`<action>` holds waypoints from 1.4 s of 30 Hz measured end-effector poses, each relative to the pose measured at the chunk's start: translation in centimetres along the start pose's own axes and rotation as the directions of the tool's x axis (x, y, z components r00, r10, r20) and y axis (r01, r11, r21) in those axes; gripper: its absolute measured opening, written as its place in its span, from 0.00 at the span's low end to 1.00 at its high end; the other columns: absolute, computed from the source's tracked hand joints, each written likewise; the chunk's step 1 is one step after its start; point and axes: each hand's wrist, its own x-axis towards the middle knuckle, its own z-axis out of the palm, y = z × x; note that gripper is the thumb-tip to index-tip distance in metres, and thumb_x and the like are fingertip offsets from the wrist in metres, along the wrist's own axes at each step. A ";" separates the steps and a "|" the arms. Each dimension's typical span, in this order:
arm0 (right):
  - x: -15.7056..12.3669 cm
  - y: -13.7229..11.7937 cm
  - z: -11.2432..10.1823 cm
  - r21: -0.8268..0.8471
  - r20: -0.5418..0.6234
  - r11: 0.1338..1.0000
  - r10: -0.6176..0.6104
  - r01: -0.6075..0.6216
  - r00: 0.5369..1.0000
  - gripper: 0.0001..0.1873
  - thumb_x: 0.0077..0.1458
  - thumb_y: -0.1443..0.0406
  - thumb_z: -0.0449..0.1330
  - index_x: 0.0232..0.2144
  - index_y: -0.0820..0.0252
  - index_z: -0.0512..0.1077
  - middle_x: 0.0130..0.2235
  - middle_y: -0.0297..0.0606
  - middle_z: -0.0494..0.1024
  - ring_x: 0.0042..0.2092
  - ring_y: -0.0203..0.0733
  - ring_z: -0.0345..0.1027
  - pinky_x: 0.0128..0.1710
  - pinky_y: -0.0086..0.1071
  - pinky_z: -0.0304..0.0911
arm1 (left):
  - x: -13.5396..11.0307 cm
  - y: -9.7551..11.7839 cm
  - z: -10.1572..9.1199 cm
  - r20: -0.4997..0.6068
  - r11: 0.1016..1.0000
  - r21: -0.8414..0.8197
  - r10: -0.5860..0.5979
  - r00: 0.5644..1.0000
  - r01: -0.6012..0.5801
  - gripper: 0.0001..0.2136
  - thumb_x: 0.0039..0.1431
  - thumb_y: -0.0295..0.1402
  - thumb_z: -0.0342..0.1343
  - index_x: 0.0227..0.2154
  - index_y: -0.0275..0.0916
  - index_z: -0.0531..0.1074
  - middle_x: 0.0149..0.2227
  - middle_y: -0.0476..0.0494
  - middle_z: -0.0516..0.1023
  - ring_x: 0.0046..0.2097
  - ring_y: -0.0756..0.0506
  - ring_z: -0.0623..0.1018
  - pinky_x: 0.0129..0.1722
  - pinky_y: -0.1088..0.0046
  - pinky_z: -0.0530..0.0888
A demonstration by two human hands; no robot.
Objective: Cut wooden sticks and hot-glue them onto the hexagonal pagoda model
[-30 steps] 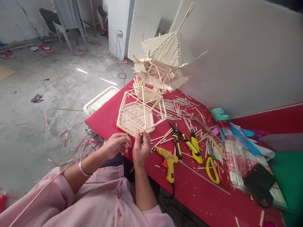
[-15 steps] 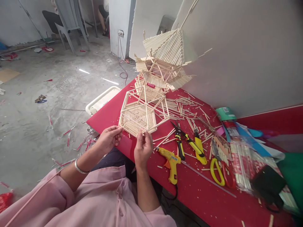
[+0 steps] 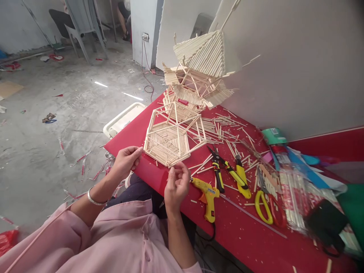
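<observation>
As I look through the head camera, I find the hexagonal stick frame on the red tabletop, just beyond the fingertips of both hands. The left hand has its thumb and forefinger brought together, just beside the frame's left corner; whether some thin thing is between them, I cannot tell. The right hand is half curled, with its thumb and fingertips near the front edge of the base; I cannot tell if they grip this edge or only touch it. To the right of these fingers lies a yellow glue gun and, farther, a yellow utility knife. Well beyond the fingers stands a pagoda model of similar sticks.

I judge the frame very light, dry, not slippery, rather stiff in its closely laid floor, but fragile in the slender upper bars. Therefore I would take it softly by the base rim, at two opposite corners.
</observation>
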 end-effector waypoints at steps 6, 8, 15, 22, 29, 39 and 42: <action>-0.9 0.9 -0.5 -0.012 0.095 0.998 0.065 -0.064 0.993 0.15 0.63 0.56 0.56 0.40 0.61 0.74 0.36 0.41 0.79 0.35 0.40 0.73 0.35 0.32 0.69 | 0.6 1.6 -0.3 0.152 0.974 0.110 -0.213 0.965 0.197 0.17 0.47 0.43 0.68 0.17 0.36 0.72 0.12 0.51 0.63 0.15 0.56 0.60 0.13 0.80 0.55; -0.8 1.0 -0.5 -0.029 0.113 0.998 0.055 -0.052 0.992 0.15 0.63 0.55 0.57 0.37 0.61 0.75 0.33 0.39 0.79 0.34 0.40 0.73 0.35 0.33 0.68 | 0.7 1.9 -0.4 0.178 0.965 0.107 -0.254 0.951 0.238 0.16 0.46 0.40 0.69 0.17 0.35 0.72 0.13 0.50 0.64 0.16 0.55 0.61 0.13 0.81 0.57; -0.4 0.1 -0.7 -0.066 0.152 0.998 -0.008 0.018 0.988 0.13 0.62 0.58 0.57 0.34 0.60 0.75 0.29 0.36 0.77 0.30 0.37 0.70 0.31 0.30 0.67 | 1.1 1.6 -0.5 0.166 0.961 -0.020 -0.268 0.949 0.275 0.10 0.46 0.37 0.66 0.24 0.34 0.76 0.21 0.47 0.72 0.17 0.55 0.64 0.12 0.80 0.57; -0.1 -0.5 -0.7 -0.065 0.149 0.997 -0.019 0.029 0.989 0.10 0.61 0.59 0.58 0.35 0.59 0.75 0.31 0.37 0.78 0.31 0.37 0.72 0.31 0.29 0.69 | 1.4 1.7 -0.5 0.171 0.955 0.001 -0.292 0.941 0.296 0.14 0.44 0.40 0.68 0.26 0.33 0.77 0.21 0.47 0.72 0.18 0.55 0.64 0.13 0.80 0.57; 0.0 -0.7 -0.5 -0.068 0.135 0.996 -0.047 0.057 0.990 0.08 0.61 0.60 0.61 0.34 0.59 0.74 0.30 0.36 0.78 0.30 0.36 0.71 0.30 0.27 0.68 | 1.3 1.9 -0.3 0.199 0.951 0.033 -0.308 0.930 0.308 0.17 0.42 0.43 0.71 0.19 0.34 0.73 0.15 0.51 0.66 0.16 0.57 0.61 0.13 0.82 0.54; 0.0 -1.8 -0.2 -0.095 0.196 0.993 -0.043 0.063 0.980 0.12 0.62 0.58 0.61 0.31 0.59 0.75 0.29 0.36 0.79 0.29 0.35 0.72 0.31 0.27 0.68 | 1.4 1.6 0.2 0.197 0.939 -0.017 -0.332 0.922 0.342 0.20 0.40 0.45 0.73 0.21 0.31 0.74 0.17 0.49 0.68 0.17 0.57 0.60 0.13 0.81 0.52; -0.3 -2.3 -0.1 -0.087 0.214 0.995 -0.036 0.055 0.976 0.12 0.62 0.58 0.60 0.34 0.59 0.77 0.28 0.36 0.80 0.28 0.36 0.74 0.29 0.26 0.68 | 1.2 1.1 0.3 0.225 0.933 -0.043 -0.340 0.913 0.358 0.20 0.40 0.44 0.73 0.24 0.30 0.76 0.18 0.49 0.68 0.17 0.57 0.60 0.14 0.81 0.51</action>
